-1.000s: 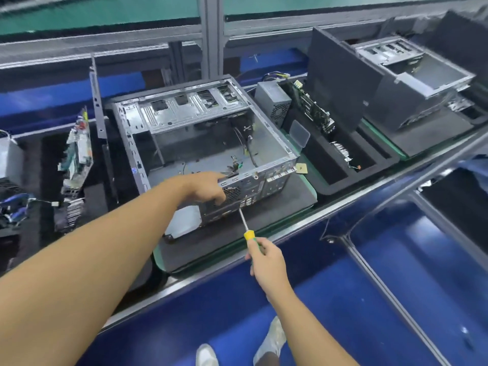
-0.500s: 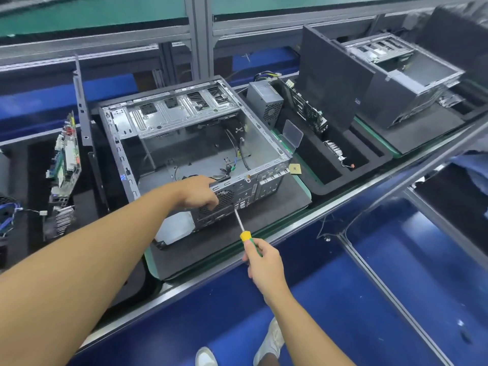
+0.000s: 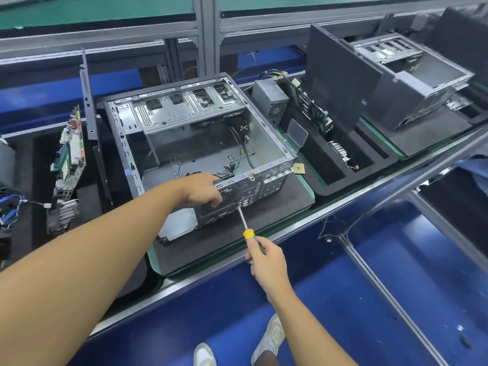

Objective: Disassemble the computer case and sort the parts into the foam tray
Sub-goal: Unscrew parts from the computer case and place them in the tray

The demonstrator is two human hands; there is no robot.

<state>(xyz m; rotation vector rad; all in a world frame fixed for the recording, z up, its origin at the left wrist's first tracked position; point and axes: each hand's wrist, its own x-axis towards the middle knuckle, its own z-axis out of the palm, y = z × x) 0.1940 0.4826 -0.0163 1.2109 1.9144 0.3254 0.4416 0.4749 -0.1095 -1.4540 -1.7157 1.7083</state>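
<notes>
Little has changed: your left hand (image 3: 200,190) still grips the case (image 3: 184,109) by its back edge, your right hand (image 3: 266,262) still holds the screwdriver (image 3: 244,223) against the back, so the unscrewing seems unfinished, with the case beside the foam tray (image 3: 361,175).

The computer case (image 3: 200,143) lies open side up on a foam pad (image 3: 277,215); just right of it sits the foam tray (image 3: 351,180), with a power supply (image 3: 270,101) at its far left corner, a circuit board (image 3: 311,107) on edge beside that, and a side panel (image 3: 338,75) standing further right; a second case (image 3: 412,75) lies beyond that panel; left of the computer case a motherboard (image 3: 70,151) stands on edge, a heat sink (image 3: 66,212) before it; the left hand (image 3: 200,190) grips the case's near wall; the right hand (image 3: 266,262), nearer the person, holds a screwdriver (image 3: 244,220) with its tip against that wall.
</notes>
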